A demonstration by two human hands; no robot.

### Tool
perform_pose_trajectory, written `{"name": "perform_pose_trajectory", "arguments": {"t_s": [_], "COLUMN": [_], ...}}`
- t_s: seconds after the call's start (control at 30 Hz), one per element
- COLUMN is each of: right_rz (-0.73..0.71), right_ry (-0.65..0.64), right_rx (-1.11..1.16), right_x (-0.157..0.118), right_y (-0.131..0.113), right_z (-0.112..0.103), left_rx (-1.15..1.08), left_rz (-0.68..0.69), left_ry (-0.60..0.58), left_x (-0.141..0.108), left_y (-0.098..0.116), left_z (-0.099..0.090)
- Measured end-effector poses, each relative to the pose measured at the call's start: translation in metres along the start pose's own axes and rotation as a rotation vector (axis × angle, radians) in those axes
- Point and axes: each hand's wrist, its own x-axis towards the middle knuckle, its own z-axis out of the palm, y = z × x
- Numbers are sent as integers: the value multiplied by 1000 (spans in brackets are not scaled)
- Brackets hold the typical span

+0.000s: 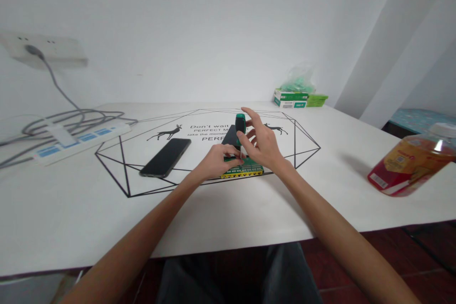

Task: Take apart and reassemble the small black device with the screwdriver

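Note:
A screwdriver (241,125) with a green and black handle stands upright over a green board (251,166) with a yellow-and-black front edge. My right hand (262,141) is closed on the handle, with the forefinger raised beside its top. My left hand (216,160) is bent over the board, its thumb and fingertips pinched close to the lower end of the metal shaft. What lies between those fingertips is too small to tell. Behind the board is a flat black object (229,136), partly hidden by the screwdriver and my hands.
A dark smartphone (166,157) lies left of my hands. Farther left are a white power strip (85,141) and coiled grey cables (53,118). A bottle of orange liquid (406,164) is at the right. Green-and-white boxes (290,97) sit against the wall on the white table (228,221).

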Motion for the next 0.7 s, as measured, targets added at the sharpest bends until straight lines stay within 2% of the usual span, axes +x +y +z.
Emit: {"name": "perform_pose_trajectory", "arguments": {"t_s": [0.7], "right_rz": [-8], "right_ry": [26], "right_rx": [-12], "right_x": [-1], "right_y": [2], "right_z": [1], "left_rx": [-29], "left_rz": [-4], "left_ry": [-55], "left_x": [0], "left_y": [5], "left_z": [-1]}}
